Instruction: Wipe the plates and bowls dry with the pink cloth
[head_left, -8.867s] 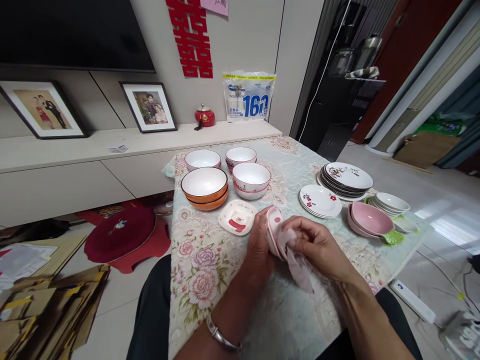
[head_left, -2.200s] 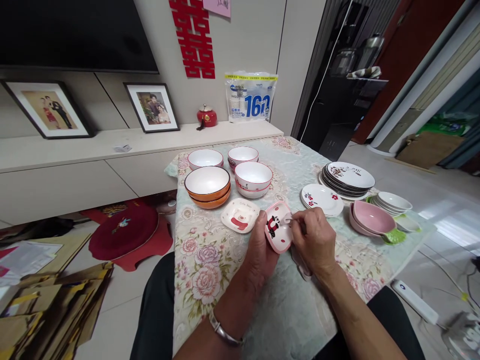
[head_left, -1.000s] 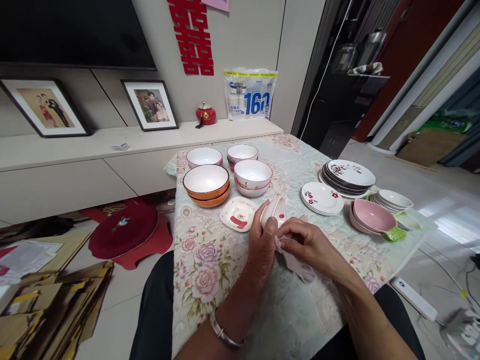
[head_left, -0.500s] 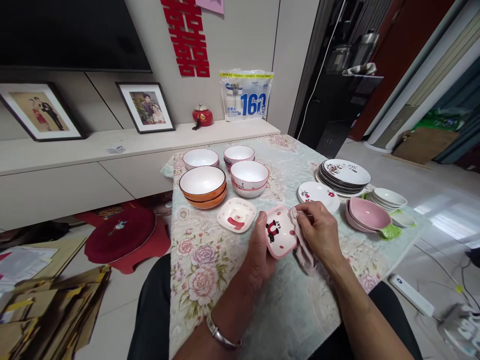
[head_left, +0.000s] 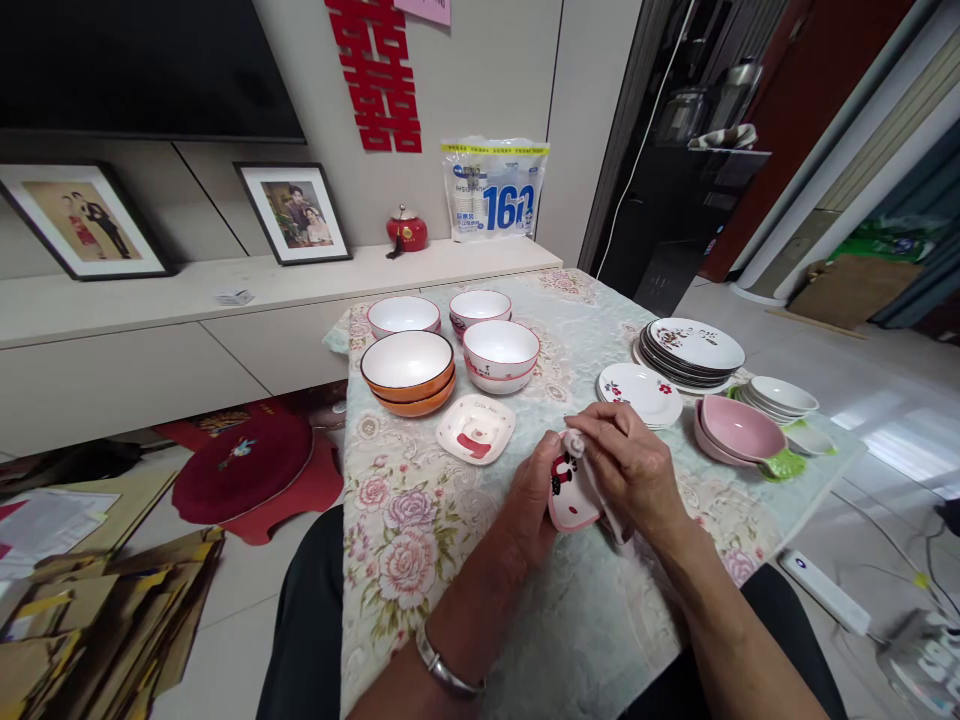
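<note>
- The left hand (head_left: 531,498) curls firmly around the left edge of one cat dish (head_left: 574,508) at the centre of the frame, just right of the middle, held up and tilted above the flowered tablecloth (head_left: 409,565).
- The right hand (head_left: 632,462) is closed, fingertips pinching one pale cloth (head_left: 576,443) against the dish's upper part; the rest of the cloth hangs below the palm.
- The dish looks like glazed ceramic: probably light, stiff, slick and easily chipped. Its rim and underside together should give the safest hold; the cloth looks soft and limp.
- Near the left fingers, apart from them, lies one bear dish (head_left: 475,430), likely just as brittle.
- Right of centre: two nested pink bowls (head_left: 742,432), and a short stack of flowered plates (head_left: 639,392), its count unclear.
- Left of centre: two stacked orange bowls (head_left: 408,378).
- Farther right: several small white bowls (head_left: 784,393) and several dark-edged plates (head_left: 694,345), too tightly stacked to count.
- Beyond the orange bowls: three groups of red-rimmed bowls (head_left: 501,350), the front one showing two.
- Upper left to upper middle: two photo frames (head_left: 294,212), one red jar (head_left: 407,232), one printed bag (head_left: 495,192).
</note>
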